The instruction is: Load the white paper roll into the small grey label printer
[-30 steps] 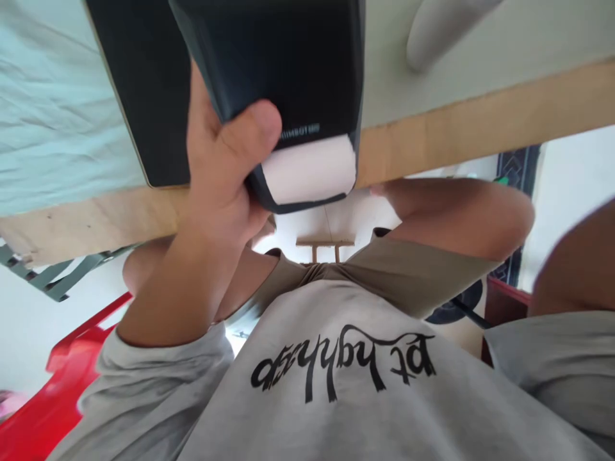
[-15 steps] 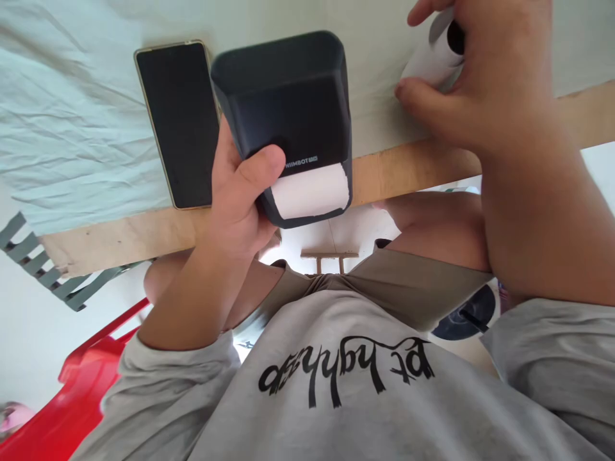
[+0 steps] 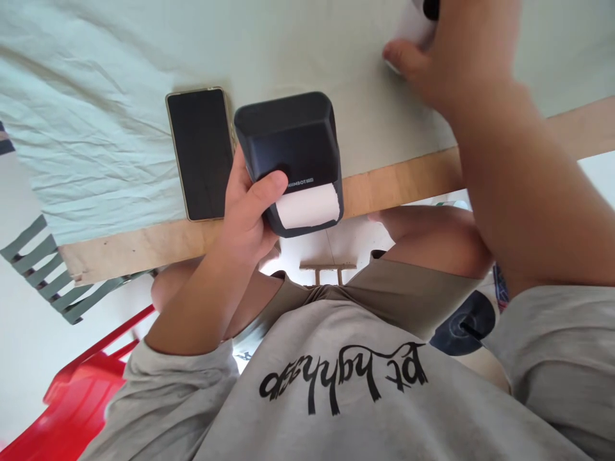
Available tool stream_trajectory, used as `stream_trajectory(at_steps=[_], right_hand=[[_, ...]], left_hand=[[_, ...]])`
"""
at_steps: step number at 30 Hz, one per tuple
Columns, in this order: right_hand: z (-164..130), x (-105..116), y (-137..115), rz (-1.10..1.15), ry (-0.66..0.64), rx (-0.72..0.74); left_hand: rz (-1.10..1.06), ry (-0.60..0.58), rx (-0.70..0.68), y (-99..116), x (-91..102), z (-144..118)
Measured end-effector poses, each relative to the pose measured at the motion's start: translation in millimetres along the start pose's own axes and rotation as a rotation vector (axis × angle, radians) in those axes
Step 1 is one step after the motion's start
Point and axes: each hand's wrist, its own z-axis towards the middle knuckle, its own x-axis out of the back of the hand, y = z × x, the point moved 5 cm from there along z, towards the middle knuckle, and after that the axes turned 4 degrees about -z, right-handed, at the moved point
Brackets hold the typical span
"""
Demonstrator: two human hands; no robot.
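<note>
The left grip is closed around a black, round-cornered plastic device, thumb across the upper face beside small NIIMBOT lettering, the other fingers mostly hidden underneath. A white paper band fills its near end.

Taking the device as the clock's centre, the right grip lies between 1 and 2 o'clock, thumb against a white roll with a dark hollow core. Its other fingers run out of view at the top, so how tightly it closes I cannot tell.

At 9 o'clock, just beside the device, a black-screened phone in a pale case lies flat on pale green cloth, wrinkled at left and smoother between device and roll.

The desk's bare wooden edge runs from 8 round to 3 o'clock; the device's near end overhangs it. Beyond, the person's bare right thigh sits at 4 o'clock, a red plastic chair between 7 and 8.
</note>
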Motion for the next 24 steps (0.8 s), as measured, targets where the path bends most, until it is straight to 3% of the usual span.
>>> stream_trajectory(at_steps=[4,8,10,12,17,24], right_hand=[[-10.8,4.5,1.2,-0.328,0.025,0.041],[-48.1,22.8,-29.6,-0.279,0.23,0.378],[-69.4,11.5,-49.7,-0.127,0.139,0.592],[-85.9,-13.9,-64.6,-0.024,-0.102,0.71],[-92.6,-48.2,-66.9,0.017,-0.271,0.597],[-94.3,-44.1,-60.8,0.077,-0.331,0.624]], left_hand=[[-0.013,-0.042,0.076,-1.0,-1.5,0.6],[-0.088,-0.047,0.109,-1.2,-2.2,3.8],[-0.111,-0.044,0.127,-2.4,-2.4,5.8],[-0.114,-0.018,0.109,-2.3,-1.1,7.5],[-0.083,0.069,0.117,-5.2,4.3,8.5],[-0.061,0.026,0.099,-4.4,0.4,7.4]])
